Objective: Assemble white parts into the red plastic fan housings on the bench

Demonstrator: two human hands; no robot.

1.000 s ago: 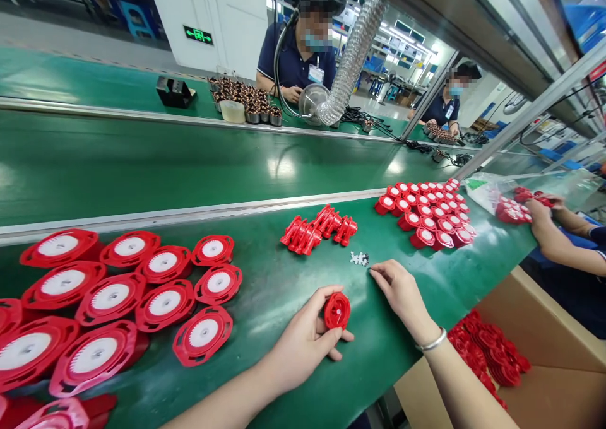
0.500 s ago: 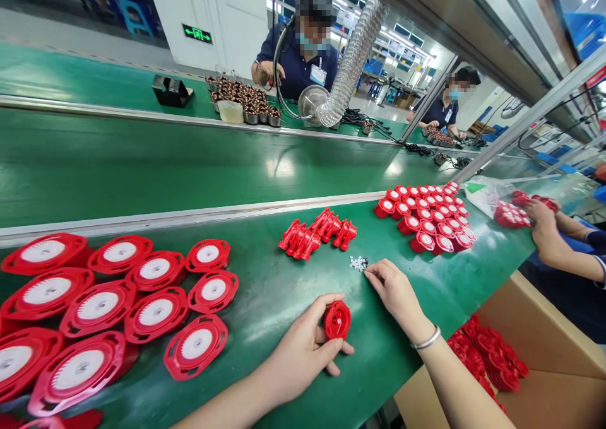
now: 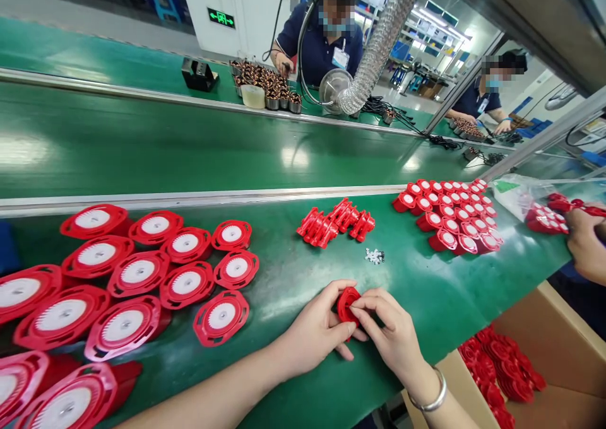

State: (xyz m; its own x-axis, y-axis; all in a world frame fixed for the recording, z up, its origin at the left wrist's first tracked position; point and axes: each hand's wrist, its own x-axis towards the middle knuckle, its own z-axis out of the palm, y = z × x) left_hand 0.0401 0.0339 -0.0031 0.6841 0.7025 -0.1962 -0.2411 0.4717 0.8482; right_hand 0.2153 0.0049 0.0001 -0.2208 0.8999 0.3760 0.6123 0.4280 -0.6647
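Observation:
In the head view, my left hand (image 3: 318,325) holds a round red plastic housing (image 3: 347,301) by its sides, with its hollow face toward me. The fingertips of my right hand (image 3: 391,328) are pinched together inside that hollow; whatever they hold is hidden. Beyond my hands lies a small pile of tiny white and dark parts (image 3: 375,256) on the green table (image 3: 284,277). Behind the pile sits a cluster of red spool-like parts (image 3: 334,222).
Red housings with white discs (image 3: 222,315) stand in rows at left. Another group (image 3: 454,214) stands at back right. A cardboard box (image 3: 558,347) with red parts is at lower right. A co-worker's hand (image 3: 587,240) is at far right; two people sit across the bench.
My right hand has moved from the pile of tiny parts to the red housing, its fingertips now inside it. My left hand still holds the housing. The view has shifted.

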